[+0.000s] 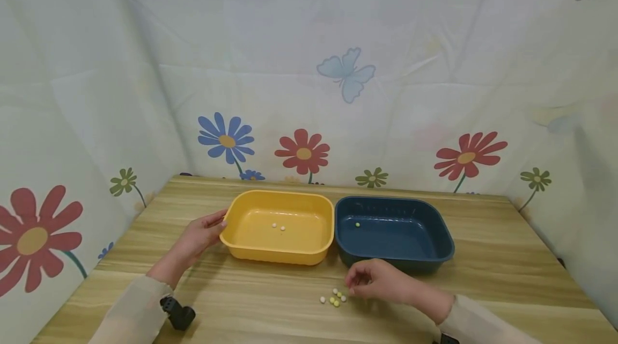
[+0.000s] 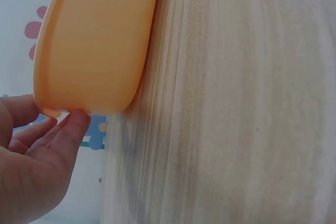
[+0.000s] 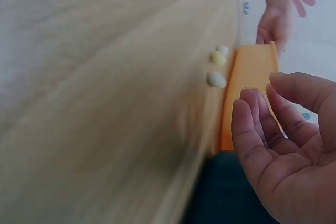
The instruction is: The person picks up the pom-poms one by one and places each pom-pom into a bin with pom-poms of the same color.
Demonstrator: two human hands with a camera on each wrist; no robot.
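My left hand (image 1: pixel 200 236) holds the left end of the yellow basin (image 1: pixel 280 257), its thumb at the rim and fingertips against the outer wall in the left wrist view. Two small white balls (image 1: pixel 282 228) lie inside that basin. Beside it stands a dark blue basin (image 1: pixel 396 264) with one yellow-green ball (image 1: pixel 358 224) in it. My right hand (image 1: pixel 381 281) is in front of the blue basin, just right of several loose white and yellow balls (image 1: pixel 336 304) on the table. Its fingers are loosely bent, and nothing shows between them in the right wrist view (image 3: pixel 283 145).
The two basins stand side by side on a wood-grain table (image 1: pixel 241 306), near its back edge. A white curtain (image 1: pixel 270 65) printed with flowers and a butterfly hangs behind and at the sides. A black device (image 1: pixel 177 313) is strapped at the left wrist.
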